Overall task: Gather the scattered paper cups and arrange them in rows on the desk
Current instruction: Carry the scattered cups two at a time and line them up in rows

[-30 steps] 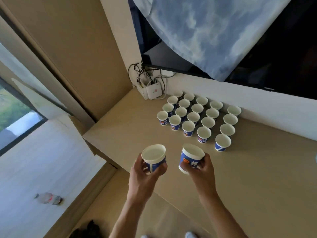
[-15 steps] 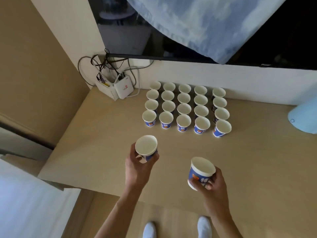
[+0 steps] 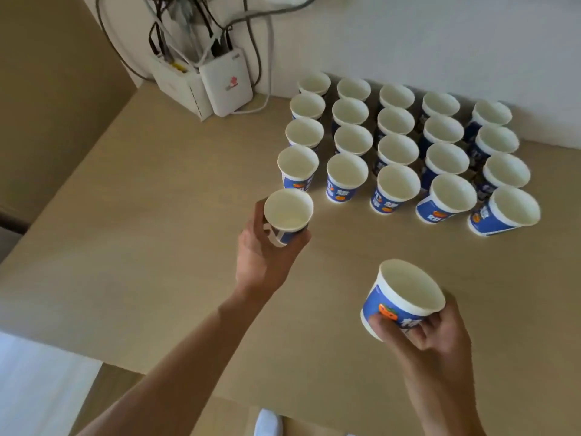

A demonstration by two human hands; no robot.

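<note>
Several blue-and-white paper cups stand upright in a block of rows (image 3: pixel 397 143) at the back of the tan desk (image 3: pixel 157 247), close to the white wall. My left hand (image 3: pixel 264 256) grips one cup (image 3: pixel 287 212) from below, just in front of the front-left cup of the block (image 3: pixel 297 168). My right hand (image 3: pixel 430 335) holds a second cup (image 3: pixel 402 297), tilted, lower down and apart from the rows.
A white router (image 3: pixel 224 81) and a white box with tangled cables (image 3: pixel 188 33) lean in the back left corner. The desk's front edge (image 3: pixel 195 385) runs across the bottom, with floor and a white shoe (image 3: pixel 267 423) below. A beige wall is on the left.
The view has closed in on the desk. My left hand has carried its cup forward to the front-left corner of the rows; my right hand with its cup has dropped lower and to the right.
</note>
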